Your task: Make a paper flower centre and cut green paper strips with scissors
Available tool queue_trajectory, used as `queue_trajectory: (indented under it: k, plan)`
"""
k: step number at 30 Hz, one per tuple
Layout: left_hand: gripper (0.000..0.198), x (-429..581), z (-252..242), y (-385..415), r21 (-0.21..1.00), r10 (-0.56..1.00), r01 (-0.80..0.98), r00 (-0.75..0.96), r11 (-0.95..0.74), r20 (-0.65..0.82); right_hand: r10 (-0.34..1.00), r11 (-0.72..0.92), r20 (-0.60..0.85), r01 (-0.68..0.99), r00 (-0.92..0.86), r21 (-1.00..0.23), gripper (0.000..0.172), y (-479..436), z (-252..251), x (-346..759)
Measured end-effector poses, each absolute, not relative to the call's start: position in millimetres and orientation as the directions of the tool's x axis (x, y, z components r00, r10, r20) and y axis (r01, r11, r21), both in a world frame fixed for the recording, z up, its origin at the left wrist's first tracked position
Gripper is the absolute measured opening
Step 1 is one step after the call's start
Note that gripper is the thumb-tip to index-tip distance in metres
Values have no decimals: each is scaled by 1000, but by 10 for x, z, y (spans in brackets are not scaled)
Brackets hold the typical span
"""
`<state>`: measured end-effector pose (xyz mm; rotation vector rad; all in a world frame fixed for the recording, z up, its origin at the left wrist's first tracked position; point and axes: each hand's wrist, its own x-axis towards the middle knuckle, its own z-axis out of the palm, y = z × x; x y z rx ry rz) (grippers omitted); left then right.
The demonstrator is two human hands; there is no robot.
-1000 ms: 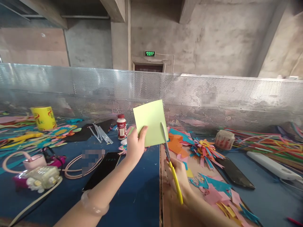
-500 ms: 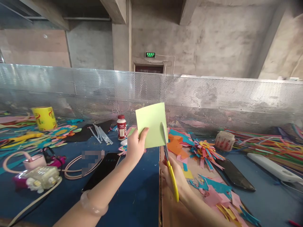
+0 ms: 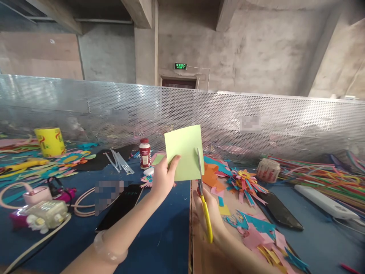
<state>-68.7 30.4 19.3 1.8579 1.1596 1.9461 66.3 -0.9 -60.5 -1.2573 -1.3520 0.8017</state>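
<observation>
Above the counter [image 3: 168, 243], our left hand [image 3: 162, 179] pinched 1 green sheet [image 3: 184, 148] by its lower-left side; our right hand [image 3: 216, 217] gripped yellow-handled scissors [image 3: 206, 215], blade overlapping the sheet's right side.

Matt paper sheet [image 3: 186, 146], glossy scissors handle [image 3: 207, 219]

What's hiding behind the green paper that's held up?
Past the green paper you can see a metal screen full of holes, and orange paper beyond its lower right corner. Whatever the sheet covers can't be seen.
</observation>
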Motion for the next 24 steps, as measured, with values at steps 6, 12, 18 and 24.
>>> queue_trajectory:
  k: [6,12,18,24]
  plan:
    - [20,-679,192,292,640,624,352,-174,-683,761,938,272,327,342,113,-899,31,-32,-566,708]
    - [23,-681,193,281,646,634,346,-165,-680,756,916,303,381,399,130,-865,33,19,-618,720]
    - [26,-678,205,268,641,628,363,-172,-676,759,905,316,403,422,133,-850,31,18,-602,719]
    - [26,-682,206,283,678,667,347,-172,-648,725,911,319,393,396,121,-861,31,19,-576,716]
